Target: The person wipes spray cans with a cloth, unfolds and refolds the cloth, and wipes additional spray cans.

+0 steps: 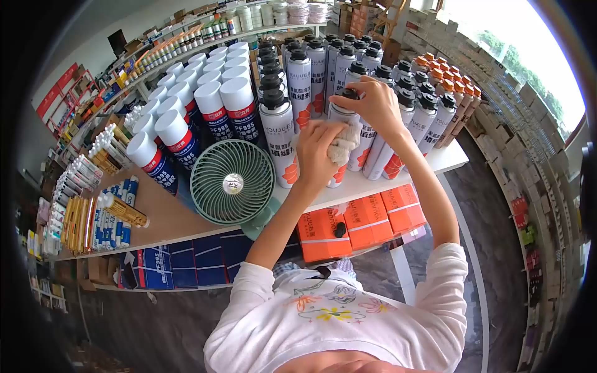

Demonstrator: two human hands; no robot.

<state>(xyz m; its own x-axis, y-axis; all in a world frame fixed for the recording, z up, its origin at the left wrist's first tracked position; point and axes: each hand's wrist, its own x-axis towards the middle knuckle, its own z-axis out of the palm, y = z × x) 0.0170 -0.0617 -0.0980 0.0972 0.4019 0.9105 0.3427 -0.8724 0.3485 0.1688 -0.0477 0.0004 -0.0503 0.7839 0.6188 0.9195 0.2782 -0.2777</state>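
My left hand (318, 152) is closed round a crumpled beige cloth (344, 144) and presses it against the side of a white spray foam can (339, 114). With bent fingers, my right hand (375, 107) grips the black top (349, 94) of that same can, which stands upright at the front of the shelf. Much of the can is hidden behind the left hand and cloth. Similar white cans (277, 133) with black tops and red flower prints stand in rows behind and beside it.
A green fan (231, 183) stands left of my left arm. Blue cans with white caps (176, 133) fill the shelf behind it. Orange boxes (367, 221) sit under the white shelf edge (444, 163). Brown cans with orange caps (460, 112) are at right.
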